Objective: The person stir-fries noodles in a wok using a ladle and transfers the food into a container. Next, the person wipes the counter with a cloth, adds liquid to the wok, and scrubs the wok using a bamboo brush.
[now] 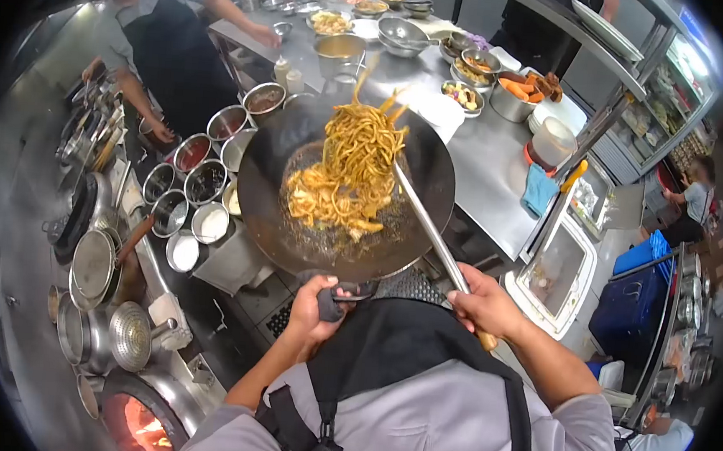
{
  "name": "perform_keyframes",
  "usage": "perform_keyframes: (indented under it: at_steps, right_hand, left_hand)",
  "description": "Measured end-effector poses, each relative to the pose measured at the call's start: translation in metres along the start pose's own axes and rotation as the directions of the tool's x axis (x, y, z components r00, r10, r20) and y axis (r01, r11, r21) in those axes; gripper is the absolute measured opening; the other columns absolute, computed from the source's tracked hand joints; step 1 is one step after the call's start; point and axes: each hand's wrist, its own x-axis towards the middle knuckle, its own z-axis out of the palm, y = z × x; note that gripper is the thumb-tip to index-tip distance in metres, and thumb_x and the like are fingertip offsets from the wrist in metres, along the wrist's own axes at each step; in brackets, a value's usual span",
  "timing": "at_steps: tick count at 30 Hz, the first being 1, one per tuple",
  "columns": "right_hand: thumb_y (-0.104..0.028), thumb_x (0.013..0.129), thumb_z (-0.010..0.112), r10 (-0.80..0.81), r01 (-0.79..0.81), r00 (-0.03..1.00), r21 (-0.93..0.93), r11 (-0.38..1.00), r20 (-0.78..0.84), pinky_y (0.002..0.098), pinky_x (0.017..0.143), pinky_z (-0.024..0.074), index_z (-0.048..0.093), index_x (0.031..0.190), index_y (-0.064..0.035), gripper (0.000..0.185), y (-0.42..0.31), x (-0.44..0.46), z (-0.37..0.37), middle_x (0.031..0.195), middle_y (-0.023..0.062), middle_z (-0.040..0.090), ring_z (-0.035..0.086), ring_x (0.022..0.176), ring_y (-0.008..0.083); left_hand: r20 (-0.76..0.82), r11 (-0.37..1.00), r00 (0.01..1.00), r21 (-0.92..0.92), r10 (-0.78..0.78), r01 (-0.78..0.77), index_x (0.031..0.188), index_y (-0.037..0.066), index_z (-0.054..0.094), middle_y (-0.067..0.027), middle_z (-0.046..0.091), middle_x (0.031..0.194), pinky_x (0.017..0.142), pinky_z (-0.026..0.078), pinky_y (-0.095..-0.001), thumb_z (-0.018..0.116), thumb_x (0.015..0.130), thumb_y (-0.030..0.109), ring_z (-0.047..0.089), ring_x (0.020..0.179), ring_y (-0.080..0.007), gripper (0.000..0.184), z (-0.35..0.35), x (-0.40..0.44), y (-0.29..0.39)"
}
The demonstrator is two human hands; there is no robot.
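My left hand [318, 308] is closed round the handle of a large dark wok [255, 193], with a dark folded cloth [332, 306] between palm and handle. The wok is in front of my apron, away from the burner. Brown noodles [362, 150] rise in a heap in it, some strands in the air, with paler pieces [326, 196] lower down. In my right hand [483, 305] is a long-handled wok utensil [432, 230] with a metal shaft and wooden end. Its shaft reaches into the noodles, which hide its head.
Sauce pots [205, 179] line the left. A burner [142, 424] flames at lower left, near strainers [130, 335]. A steel counter [490, 184] ahead bears bowls and a pot of orange pieces [515, 98]. A co-worker [178, 37] reaches over it. An open white-rimmed bin [572, 274] stands right.
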Motion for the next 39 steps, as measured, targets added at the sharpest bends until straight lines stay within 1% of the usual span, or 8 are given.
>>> perform_keyframes:
  at_steps: [5,13,15,19,24,29,33,39]
  right_hand:
    - [-0.007,0.091,0.051,0.073,-0.248,0.963,0.741,0.623,0.261,0.0241,0.038,0.0376,0.051,0.115,-0.0052,0.024,-0.012,0.0,0.004,0.064,0.0003,0.044,0.04,0.043,0.0072]
    - [-0.007,0.09,0.053,0.088,-0.259,0.962,0.772,0.581,0.257,0.0235,0.037,0.0364,0.051,0.115,-0.0047,0.025,-0.023,-0.03,0.007,0.065,0.0013,0.045,0.041,0.044,0.008]
    - [-0.006,0.089,0.054,0.066,-0.119,0.992,0.601,0.79,0.109,0.0241,0.037,0.0365,0.049,0.117,-0.0051,0.029,-0.028,-0.047,0.015,0.064,0.002,0.045,0.042,0.043,0.0091]
    - [-0.003,0.088,0.052,-0.058,0.06,0.996,0.015,0.998,-0.073,0.0234,0.04,0.0381,0.045,0.126,-0.0047,0.038,0.007,-0.037,0.003,0.062,0.0007,0.046,0.045,0.043,0.0093]
    - [-0.012,0.091,0.051,0.067,-0.204,0.975,0.737,0.644,0.211,0.0224,0.037,0.0345,0.047,0.128,-0.0041,0.038,-0.009,-0.038,0.008,0.062,-0.0009,0.042,0.039,0.042,0.0059]
    - [-0.011,0.091,0.049,0.16,-0.28,0.96,0.819,0.501,0.231,0.0226,0.037,0.0347,0.049,0.125,-0.0016,0.035,-0.014,-0.038,0.01,0.063,-0.0005,0.042,0.039,0.042,0.0052]
    - [-0.009,0.09,0.051,0.118,-0.199,0.98,0.76,0.619,0.161,0.0233,0.037,0.0355,0.048,0.126,-0.0026,0.037,-0.027,-0.05,0.014,0.062,0.0004,0.043,0.041,0.042,0.0063]
    - [-0.002,0.088,0.051,-0.086,0.06,0.972,-0.123,0.991,-0.22,0.0243,0.036,0.0358,0.039,0.137,-0.0081,0.051,0.012,-0.038,0.013,0.059,0.0008,0.045,0.044,0.039,0.0091]
  left_hand:
    - [-0.011,0.999,0.999,0.029,0.033,-0.033,0.096,-0.019,0.051,-0.0203,0.057,0.087,0.059,0.052,-0.0204,0.058,0.079,0.015,0.055,0.065,-0.0146,0.038,-0.002,-0.004,0.001]
    - [-0.011,0.997,0.999,0.06,0.053,-0.053,0.095,-0.015,0.053,-0.0182,0.06,0.086,0.057,0.053,-0.022,0.057,0.08,0.015,0.057,0.06,-0.0136,0.034,-0.009,-0.008,-0.007]
    - [-0.094,0.997,0.994,-0.063,-0.049,0.043,0.086,0.005,0.05,-0.0098,0.053,0.079,0.064,0.054,-0.0299,0.061,0.079,0.009,0.056,0.068,-0.0168,0.013,-0.014,-0.004,-0.006]
    - [-0.038,0.997,0.998,0.066,0.041,-0.039,0.096,-0.011,0.053,-0.0211,0.061,0.088,0.056,0.055,-0.0241,0.057,0.081,0.016,0.06,0.067,-0.0138,0.031,-0.014,-0.004,-0.013]
    - [-0.059,1.0,0.998,0.031,0.005,-0.003,0.089,-0.004,0.053,-0.0148,0.058,0.08,0.061,0.053,-0.0267,0.06,0.08,0.013,0.057,0.064,-0.0151,0.021,-0.009,-0.012,-0.015]
    - [-0.054,0.997,0.996,0.038,-0.064,0.066,0.088,0.0,0.051,-0.0193,0.061,0.086,0.061,0.053,-0.0287,0.06,0.081,0.011,0.06,0.066,-0.016,0.016,-0.015,-0.011,-0.009]
    - [-0.031,0.998,0.999,0.034,-0.043,0.044,0.088,-0.002,0.051,-0.0199,0.06,0.087,0.061,0.053,-0.0281,0.059,0.081,0.011,0.06,0.067,-0.0162,0.017,-0.013,-0.011,-0.009]
    - [-0.039,0.996,0.999,0.079,-0.027,0.03,0.091,-0.01,0.055,-0.0191,0.061,0.082,0.064,0.052,-0.0291,0.056,0.079,0.014,0.058,0.066,-0.0157,0.027,-0.017,-0.005,-0.011]
